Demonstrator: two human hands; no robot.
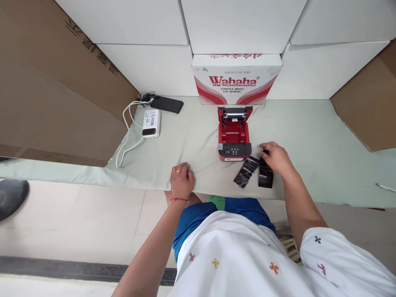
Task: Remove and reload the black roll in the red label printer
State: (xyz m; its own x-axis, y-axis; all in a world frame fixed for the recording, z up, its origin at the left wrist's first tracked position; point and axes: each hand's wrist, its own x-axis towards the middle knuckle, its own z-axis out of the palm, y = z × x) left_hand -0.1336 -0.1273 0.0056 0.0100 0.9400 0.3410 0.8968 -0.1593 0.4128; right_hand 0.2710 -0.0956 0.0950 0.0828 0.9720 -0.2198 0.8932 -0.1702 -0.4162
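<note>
My left hand rests on the cloth near the table's front edge, its fingers curled in with nothing visible in them. At the right, my right hand pinches the upper end of a glossy black strip, which hangs down toward the front edge. A second black strip piece with pale lines lies slanted just left of it; whether the two are joined I cannot tell. Behind them stands a small red and black label printer, lid raised, its red inner compartment showing. My right hand is beside the printer, apart from it.
A white Wahaha water carton stands behind the printer. At the back left lie a black phone and a white power bank with white cables. Brown cardboard panels flank the cloth-covered table.
</note>
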